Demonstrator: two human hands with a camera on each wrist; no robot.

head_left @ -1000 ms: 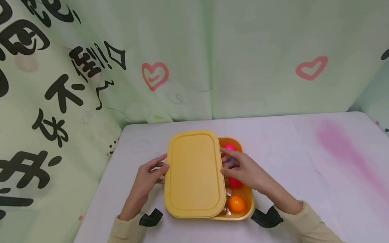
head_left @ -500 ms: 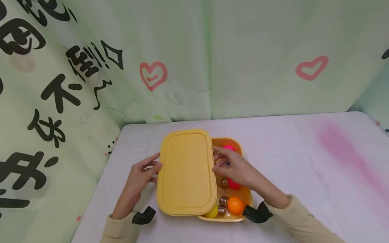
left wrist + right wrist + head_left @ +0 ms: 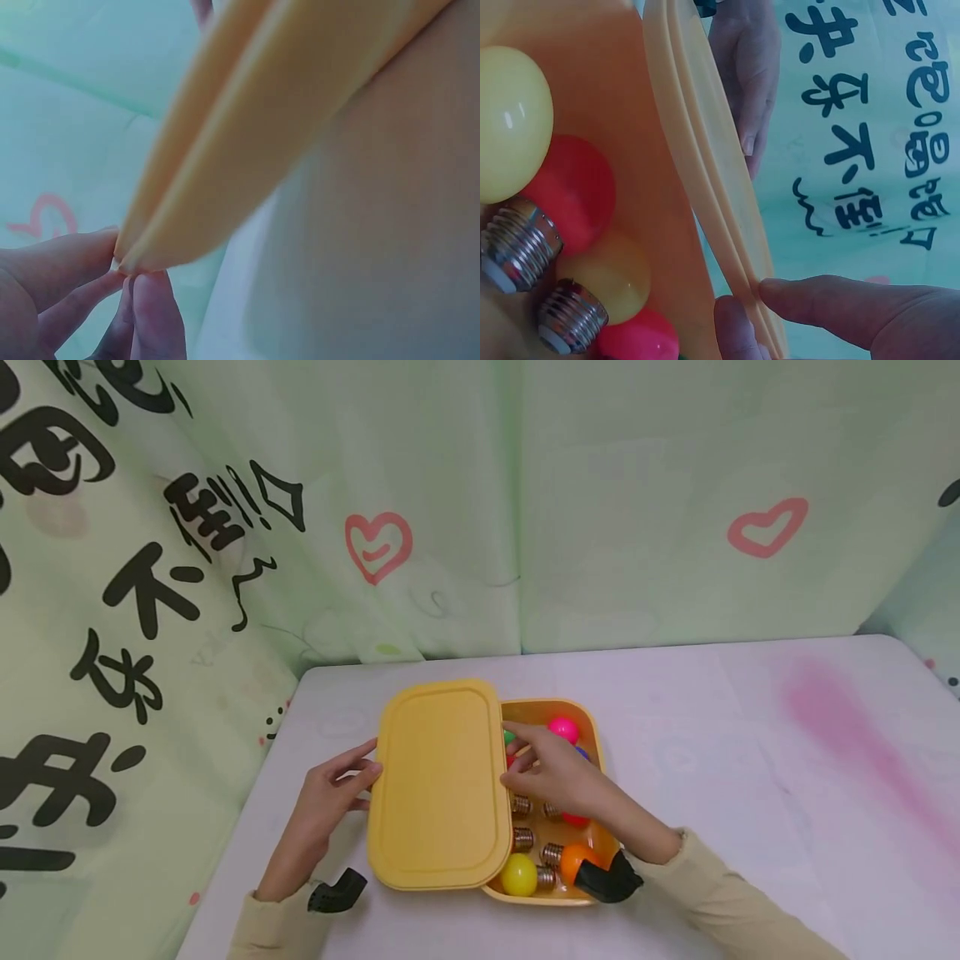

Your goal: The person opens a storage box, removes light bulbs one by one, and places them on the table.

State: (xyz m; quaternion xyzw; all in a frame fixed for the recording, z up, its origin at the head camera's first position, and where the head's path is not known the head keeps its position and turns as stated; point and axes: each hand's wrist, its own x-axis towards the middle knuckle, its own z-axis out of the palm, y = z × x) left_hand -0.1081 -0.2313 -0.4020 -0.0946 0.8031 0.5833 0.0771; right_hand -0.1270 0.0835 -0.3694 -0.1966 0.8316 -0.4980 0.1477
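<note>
A yellow rectangular lid with rounded corners is held raised, partly over an orange-yellow box. My left hand pinches the lid's left edge between thumb and fingers, as the left wrist view also shows. On the opposite edge, my right hand grips the lid above the box. Inside the box lie several coloured light bulbs with metal screw bases, among them a yellow bulb, an orange bulb and a pink bulb. The right wrist view shows a red bulb. The lid hides the box's left part.
The box stands on a white table with a pink stain at the right. Pale green curtains with hearts and black lettering hang behind and to the left. Black wrist pieces sit by both sleeves.
Both hands have moved left with the lid, sliding it off more of the box. More bulbs now show, including the yellow one at the front.
</note>
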